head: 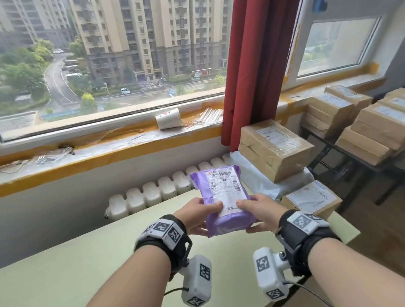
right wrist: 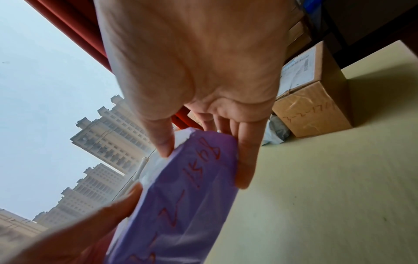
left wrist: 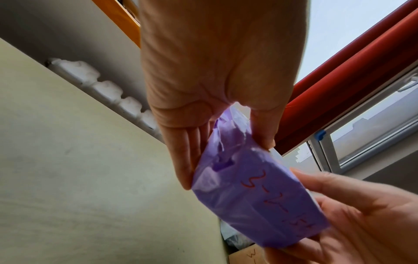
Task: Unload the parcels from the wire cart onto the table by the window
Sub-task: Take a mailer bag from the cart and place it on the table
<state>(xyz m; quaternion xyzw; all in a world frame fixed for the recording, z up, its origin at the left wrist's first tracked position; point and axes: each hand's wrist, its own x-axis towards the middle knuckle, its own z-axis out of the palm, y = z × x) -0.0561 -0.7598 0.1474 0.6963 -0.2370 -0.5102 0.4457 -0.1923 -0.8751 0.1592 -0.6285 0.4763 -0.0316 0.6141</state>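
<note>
- The left hand (head: 199,215) and the right hand (head: 258,213) are close together, both clamped on the purple bag (head: 225,202) — thumbs on top, fingers under it.
- The bag is up in the air between the hands, above the green table (head: 59,290). It is not down yet.
- It looks soft and squishy, with crinkly plastic skin (left wrist: 248,196). I think it is light. The plastic may be slippery, so a hand on each side near the bottom seems a good hold.
- A white label (head: 224,189) sits on top, just past the thumbs. I can read "400" at the start of a line; the rest is too small.
- Red writing (right wrist: 181,187) on the underside starts "3-2-", then I cannot tell.
- Brown boxes (head: 273,148) sit past the right hand — one (right wrist: 316,100) has red writing too.
</note>
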